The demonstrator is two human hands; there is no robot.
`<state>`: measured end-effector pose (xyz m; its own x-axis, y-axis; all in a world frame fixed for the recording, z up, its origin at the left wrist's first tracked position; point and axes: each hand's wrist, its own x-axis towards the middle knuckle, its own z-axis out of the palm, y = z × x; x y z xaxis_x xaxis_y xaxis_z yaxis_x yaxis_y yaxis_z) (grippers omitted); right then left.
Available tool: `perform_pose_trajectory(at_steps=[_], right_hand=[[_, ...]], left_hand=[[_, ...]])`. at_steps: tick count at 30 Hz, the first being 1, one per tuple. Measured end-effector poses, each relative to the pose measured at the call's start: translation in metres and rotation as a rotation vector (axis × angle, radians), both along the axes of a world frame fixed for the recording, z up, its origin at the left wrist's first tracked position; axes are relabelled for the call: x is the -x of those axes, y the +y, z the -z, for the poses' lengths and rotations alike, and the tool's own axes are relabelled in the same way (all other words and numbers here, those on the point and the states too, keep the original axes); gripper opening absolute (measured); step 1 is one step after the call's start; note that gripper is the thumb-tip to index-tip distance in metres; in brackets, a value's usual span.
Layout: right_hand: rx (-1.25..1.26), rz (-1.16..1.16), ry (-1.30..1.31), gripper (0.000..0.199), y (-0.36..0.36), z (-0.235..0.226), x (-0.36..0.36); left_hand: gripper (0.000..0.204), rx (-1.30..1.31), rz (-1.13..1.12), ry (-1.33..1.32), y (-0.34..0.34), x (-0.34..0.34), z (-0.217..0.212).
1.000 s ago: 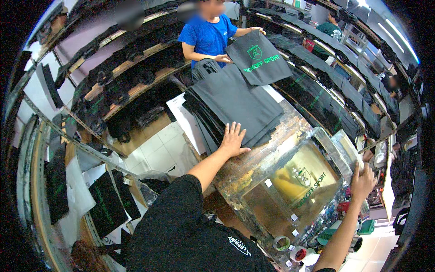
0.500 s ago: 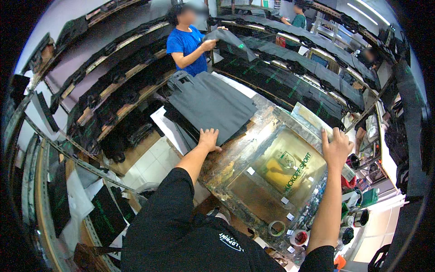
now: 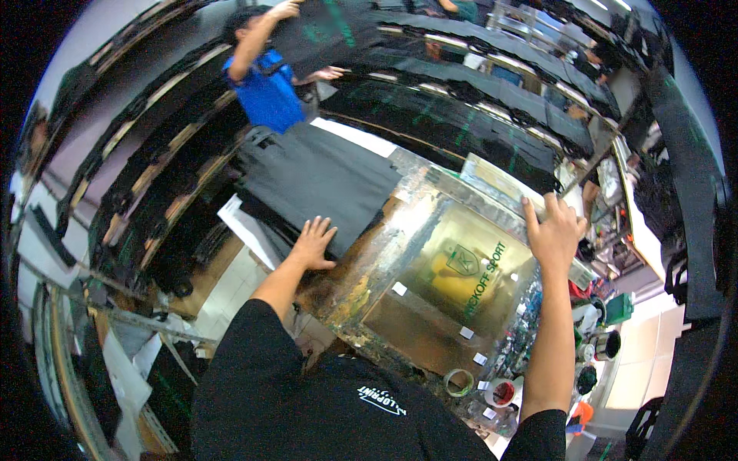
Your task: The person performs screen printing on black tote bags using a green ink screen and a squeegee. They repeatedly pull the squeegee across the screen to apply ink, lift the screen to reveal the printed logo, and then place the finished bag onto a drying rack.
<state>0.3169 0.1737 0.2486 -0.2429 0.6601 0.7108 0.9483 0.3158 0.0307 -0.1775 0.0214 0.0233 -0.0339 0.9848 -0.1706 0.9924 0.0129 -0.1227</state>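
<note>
My left hand (image 3: 314, 244) lies with spread fingers on the near corner of a flat stack of dark grey fabric bags (image 3: 319, 184). To its right is a printing screen (image 3: 480, 269) in a worn, ink-stained frame, its mesh yellowish with a green emblem and lettering. A long pale board (image 3: 500, 180) runs along the frame's far side. Over that board's right part rests my right hand (image 3: 555, 230), fingers apart and slightly bent; its palm side is hidden. I see nothing held in either hand.
Past the stack, a person in a blue shirt (image 3: 269, 100) holds up a dark bag (image 3: 327, 31) with green print. Racks (image 3: 461, 100) of dark bags surround the table. Ink pots (image 3: 503, 393) and a green container (image 3: 619, 307) stand at the right.
The view has shifted, so the table sits further left. My left hand's fingers have spread wider at the stack's edge. The co-worker has raised the dark bag higher.
</note>
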Motion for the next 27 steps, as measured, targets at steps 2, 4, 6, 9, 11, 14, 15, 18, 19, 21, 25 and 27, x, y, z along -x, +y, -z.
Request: perform_pose_trajectory(at_steps=[2,4,6,9,11,14,15,18,19,21,25,27], right_hand=[[-0.09,-0.041,0.015,0.049,0.009,0.005,0.001],[0.068,-0.032,0.039,0.049,0.009,-0.002,0.01],[0.055,-0.022,0.045,0.049,0.012,-0.004,0.007],[0.101,0.013,0.031,0.051,0.017,-0.004,0.001],[0.13,0.011,0.038,0.055,0.02,-0.009,0.001],[0.115,0.016,0.025,0.058,0.028,-0.01,-0.001],[0.128,0.012,0.027,0.059,0.03,-0.013,0.0],[0.146,0.036,0.021,0.06,0.038,-0.014,-0.003],[0.101,0.003,0.041,0.06,0.042,-0.012,-0.002],[0.081,-0.001,0.033,0.059,0.042,-0.014,-0.004],[0.013,-0.023,0.036,0.057,0.045,-0.002,-0.006],[-0.026,-0.018,0.025,0.054,0.045,-0.007,-0.006]], left_hand=[[0.093,-0.035,0.049,-0.018,-0.004,0.024,0.016],[0.071,-0.1,0.082,-0.03,-0.008,0.057,0.031],[0.052,-0.16,0.187,-0.168,0.007,0.068,0.023],[0.041,-0.144,0.151,-0.225,0.045,0.021,-0.031],[0.039,-0.347,0.389,-0.247,0.066,-0.006,-0.046],[0.041,-0.201,0.432,-0.248,0.092,-0.092,-0.041],[0.043,-0.196,0.457,-0.268,0.098,-0.116,-0.017],[0.051,0.18,0.32,-0.283,0.095,-0.233,-0.004],[0.06,0.044,0.387,-0.418,0.087,-0.25,0.028],[0.079,-0.082,0.494,-0.494,0.067,-0.268,0.071],[0.11,-0.011,0.542,-0.363,0.032,-0.269,0.096],[0.122,0.009,0.573,-0.369,0.032,-0.259,0.104]])
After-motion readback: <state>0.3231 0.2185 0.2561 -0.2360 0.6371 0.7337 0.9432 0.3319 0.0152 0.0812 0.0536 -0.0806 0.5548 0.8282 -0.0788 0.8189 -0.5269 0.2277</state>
